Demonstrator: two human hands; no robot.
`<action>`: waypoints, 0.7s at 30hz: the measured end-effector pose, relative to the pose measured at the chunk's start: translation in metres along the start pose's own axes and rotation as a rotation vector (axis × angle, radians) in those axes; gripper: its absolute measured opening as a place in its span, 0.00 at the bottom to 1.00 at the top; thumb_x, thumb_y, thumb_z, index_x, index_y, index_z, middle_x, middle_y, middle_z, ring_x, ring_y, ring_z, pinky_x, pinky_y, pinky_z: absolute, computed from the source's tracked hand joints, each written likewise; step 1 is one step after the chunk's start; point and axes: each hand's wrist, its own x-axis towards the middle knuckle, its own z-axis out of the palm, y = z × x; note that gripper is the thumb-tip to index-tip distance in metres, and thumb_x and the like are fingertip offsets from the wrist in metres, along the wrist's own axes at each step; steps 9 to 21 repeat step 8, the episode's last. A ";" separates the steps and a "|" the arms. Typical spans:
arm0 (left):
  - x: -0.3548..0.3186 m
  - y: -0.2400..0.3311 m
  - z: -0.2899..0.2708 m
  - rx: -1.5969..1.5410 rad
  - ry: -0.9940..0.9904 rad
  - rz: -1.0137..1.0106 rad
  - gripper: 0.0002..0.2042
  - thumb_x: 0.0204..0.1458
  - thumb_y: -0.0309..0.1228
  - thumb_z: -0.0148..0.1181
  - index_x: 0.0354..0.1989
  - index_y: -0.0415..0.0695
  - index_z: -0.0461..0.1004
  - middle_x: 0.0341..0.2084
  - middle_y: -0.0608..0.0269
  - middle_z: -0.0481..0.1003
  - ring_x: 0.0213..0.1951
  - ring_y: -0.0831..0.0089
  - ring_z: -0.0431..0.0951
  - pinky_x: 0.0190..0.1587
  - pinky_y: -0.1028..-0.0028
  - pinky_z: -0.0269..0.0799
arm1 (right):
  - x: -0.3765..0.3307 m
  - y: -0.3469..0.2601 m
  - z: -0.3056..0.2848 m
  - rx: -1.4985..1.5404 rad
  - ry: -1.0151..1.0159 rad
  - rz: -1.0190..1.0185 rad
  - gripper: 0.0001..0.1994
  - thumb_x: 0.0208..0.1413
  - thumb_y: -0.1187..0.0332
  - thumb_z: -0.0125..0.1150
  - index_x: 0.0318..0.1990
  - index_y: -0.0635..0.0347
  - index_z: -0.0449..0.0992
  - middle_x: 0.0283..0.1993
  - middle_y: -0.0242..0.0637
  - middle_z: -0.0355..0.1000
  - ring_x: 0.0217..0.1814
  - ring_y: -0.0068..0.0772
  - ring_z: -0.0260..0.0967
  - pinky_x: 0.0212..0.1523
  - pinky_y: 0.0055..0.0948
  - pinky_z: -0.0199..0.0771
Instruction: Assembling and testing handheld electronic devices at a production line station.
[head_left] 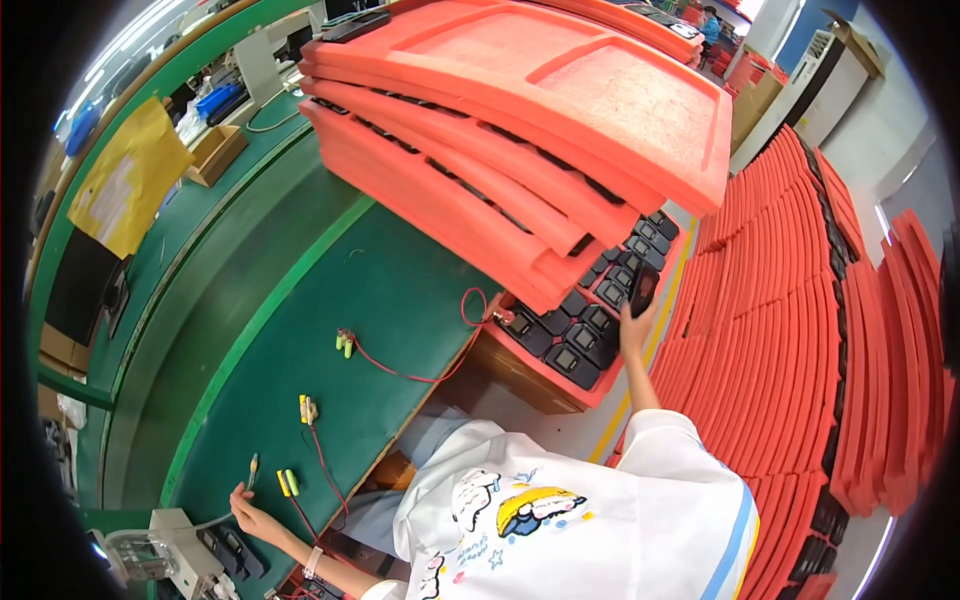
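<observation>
Low on the left of the green bench, my left hand (250, 512) has its fingers curled round a thin pale cable, whose connector end (253, 468) sticks up past the fingertips. The cable runs back to a light grey boxy device (188, 555). On the right, my right hand (636, 322) grips a black handheld device (645, 288) with a dark face. It is above a red foam tray (545, 372) of similar black devices with small screens (571, 365). Part of that tray is hidden under a stack of red trays.
Stacked red foam trays (640, 110) overhang the bench's far right corner. Yellow-green battery-like cylinders (288, 483) on red wires lie along the green bench top (330, 270). Two dark devices (232, 552) lie near the grey box. Many red trays (760, 330) are piled on the right.
</observation>
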 end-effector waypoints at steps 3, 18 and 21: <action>0.004 -0.009 -0.009 0.018 -0.027 -0.010 0.18 0.67 0.37 0.45 0.40 0.34 0.77 0.24 0.66 0.69 0.31 0.76 0.67 0.39 0.74 0.63 | 0.088 0.014 0.036 -0.031 -0.188 0.095 0.33 0.49 0.64 0.64 0.62 0.68 0.61 0.52 0.58 0.71 0.57 0.54 0.69 0.60 0.39 0.65; 0.009 -0.016 -0.030 0.247 -0.186 0.078 0.18 0.66 0.38 0.46 0.40 0.34 0.77 0.28 0.64 0.74 0.33 0.75 0.70 0.40 0.73 0.66 | 0.136 0.190 0.024 -0.403 -0.581 -0.142 0.32 0.48 0.60 0.63 0.62 0.61 0.63 0.47 0.53 0.75 0.53 0.51 0.72 0.55 0.44 0.69; 0.009 -0.016 -0.030 0.247 -0.186 0.078 0.18 0.66 0.38 0.46 0.40 0.34 0.77 0.28 0.64 0.74 0.33 0.75 0.70 0.40 0.73 0.66 | 0.136 0.190 0.024 -0.403 -0.581 -0.142 0.32 0.48 0.60 0.63 0.62 0.61 0.63 0.47 0.53 0.75 0.53 0.51 0.72 0.55 0.44 0.69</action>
